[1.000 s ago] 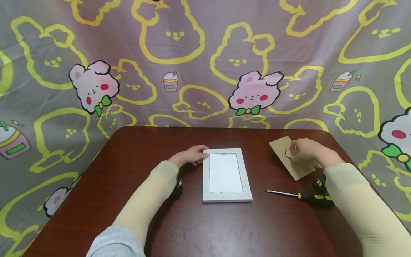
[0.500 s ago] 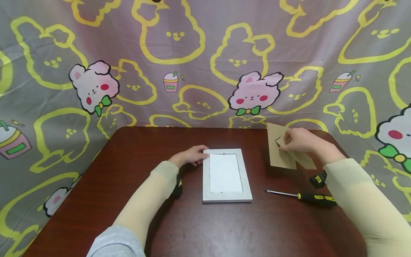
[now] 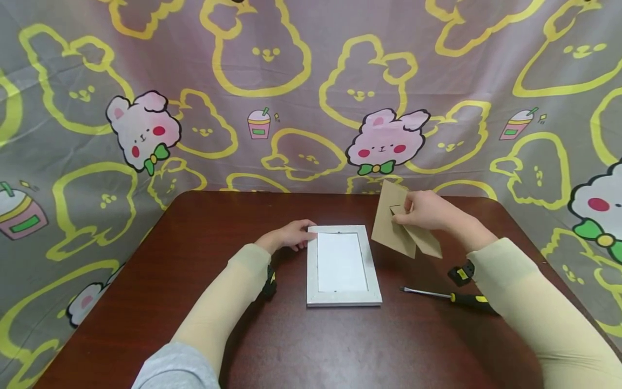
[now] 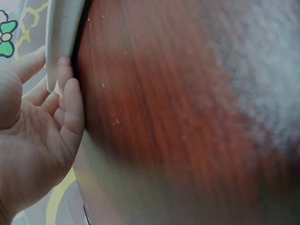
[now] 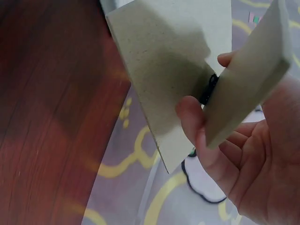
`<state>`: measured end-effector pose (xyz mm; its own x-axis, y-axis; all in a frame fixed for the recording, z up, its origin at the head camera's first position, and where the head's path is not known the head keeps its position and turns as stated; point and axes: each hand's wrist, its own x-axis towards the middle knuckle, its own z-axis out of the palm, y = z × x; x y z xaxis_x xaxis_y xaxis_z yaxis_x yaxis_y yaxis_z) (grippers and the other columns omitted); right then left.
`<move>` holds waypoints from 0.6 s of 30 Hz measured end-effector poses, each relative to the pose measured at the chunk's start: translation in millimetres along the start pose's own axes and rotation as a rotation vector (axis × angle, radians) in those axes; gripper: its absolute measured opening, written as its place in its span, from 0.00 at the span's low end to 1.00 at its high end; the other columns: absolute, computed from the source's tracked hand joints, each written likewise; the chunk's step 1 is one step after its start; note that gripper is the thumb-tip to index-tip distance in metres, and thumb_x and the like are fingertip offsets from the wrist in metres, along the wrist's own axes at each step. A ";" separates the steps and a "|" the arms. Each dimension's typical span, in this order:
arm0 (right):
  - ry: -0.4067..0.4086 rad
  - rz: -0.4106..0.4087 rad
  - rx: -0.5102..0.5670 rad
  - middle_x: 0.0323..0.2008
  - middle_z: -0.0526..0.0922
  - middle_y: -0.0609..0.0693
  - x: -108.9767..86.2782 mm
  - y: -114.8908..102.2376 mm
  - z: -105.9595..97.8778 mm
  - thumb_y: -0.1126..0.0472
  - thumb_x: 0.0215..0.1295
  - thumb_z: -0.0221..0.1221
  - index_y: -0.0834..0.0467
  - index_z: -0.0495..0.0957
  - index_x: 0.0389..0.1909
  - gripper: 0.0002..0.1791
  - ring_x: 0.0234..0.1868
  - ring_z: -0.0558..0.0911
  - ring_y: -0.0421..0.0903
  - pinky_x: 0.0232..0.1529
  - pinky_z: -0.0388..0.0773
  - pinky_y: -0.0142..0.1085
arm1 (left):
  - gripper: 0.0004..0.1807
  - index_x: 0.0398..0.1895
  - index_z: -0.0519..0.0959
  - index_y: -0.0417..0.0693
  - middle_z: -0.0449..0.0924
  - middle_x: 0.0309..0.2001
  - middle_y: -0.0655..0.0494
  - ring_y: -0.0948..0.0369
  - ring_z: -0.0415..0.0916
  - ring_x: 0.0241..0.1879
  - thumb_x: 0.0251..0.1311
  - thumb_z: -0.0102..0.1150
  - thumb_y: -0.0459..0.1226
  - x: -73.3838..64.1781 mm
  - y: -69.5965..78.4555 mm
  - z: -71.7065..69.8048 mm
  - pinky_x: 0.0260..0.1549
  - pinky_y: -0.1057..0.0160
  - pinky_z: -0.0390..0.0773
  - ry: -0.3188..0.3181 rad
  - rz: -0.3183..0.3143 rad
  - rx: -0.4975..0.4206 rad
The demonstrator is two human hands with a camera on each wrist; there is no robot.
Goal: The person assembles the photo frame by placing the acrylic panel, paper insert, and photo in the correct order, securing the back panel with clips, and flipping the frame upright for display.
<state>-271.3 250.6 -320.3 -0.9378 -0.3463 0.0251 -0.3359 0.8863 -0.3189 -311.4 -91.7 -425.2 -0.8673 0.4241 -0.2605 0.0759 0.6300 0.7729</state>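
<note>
A white picture frame [image 3: 313, 275] lies on the table with a white sheet [image 3: 340, 262] in its opening. At its upper left corner, my left hand [image 3: 290, 235] holds the edge; the left wrist view shows the fingers [image 4: 72, 103] against the frame's side [image 4: 60, 42]. To the frame's right, my right hand [image 3: 430, 209] grips a brown backing board [image 3: 389, 229] by its fold-out stand leg [image 3: 424, 240]. The board is tilted in the air beside the frame. In the right wrist view the leg [image 5: 253, 75] sits between thumb and fingers, near a small black hinge piece [image 5: 209, 89].
A flat-blade screwdriver [image 3: 430, 293] with a black and yellow handle lies right of the frame, its handle end partly behind the right sleeve [image 3: 515, 286]. The dark red-brown table [image 3: 233, 216] ends at a cartoon-printed curtain [image 3: 301, 108].
My right hand has lifted the backing board and carried it left toward the frame, with the stand leg swung out from the board. The left hand and the frame have stayed put.
</note>
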 end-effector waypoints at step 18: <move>-0.017 -0.032 -0.004 0.16 0.71 0.48 24.0 -60.7 27.3 0.46 0.56 0.65 0.63 0.74 0.31 0.22 0.21 0.72 0.44 0.22 0.65 0.34 | 0.23 0.65 0.68 0.45 0.75 0.30 0.50 0.58 0.72 0.29 0.71 0.53 0.43 2.6 -3.0 0.8 0.28 0.61 0.76 0.012 0.005 0.016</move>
<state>-271.1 180.1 -326.3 -0.9249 -0.3797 0.0187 -0.3659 0.8759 -0.3145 -313.5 -91.9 -428.6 -0.8725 0.4201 -0.2495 0.0883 0.6378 0.7651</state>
